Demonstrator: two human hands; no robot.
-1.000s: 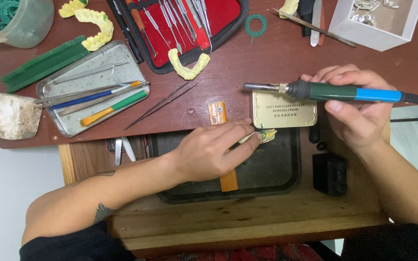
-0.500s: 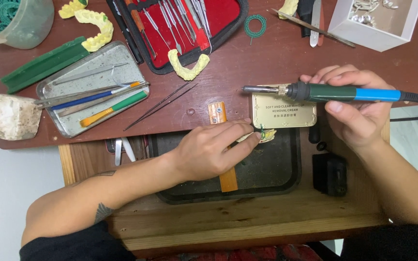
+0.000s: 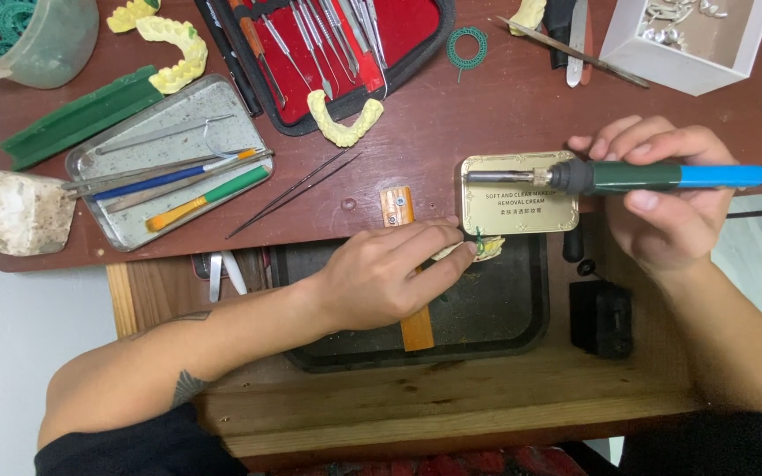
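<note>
At centre frame my left hand (image 3: 381,278) pinches a small yellow dental cast (image 3: 489,248); at right, my right hand (image 3: 663,198) grasps a green-and-blue electric wax tool (image 3: 637,176) over a gold rectangular tin (image 3: 518,207).

Heated tool (image 3: 654,176) right of centre: smooth plastic grip, green and blue, bare metal tip. Tin lid (image 3: 519,195) beneath: glossy gold metal. Tabletop (image 3: 487,106): polished reddish wood. Tray (image 3: 169,159) at left: dull scratched steel. Stone block (image 3: 19,211) far left: rough, chalky. Dark tray (image 3: 496,308) at centre: matt black, grimy.
</note>
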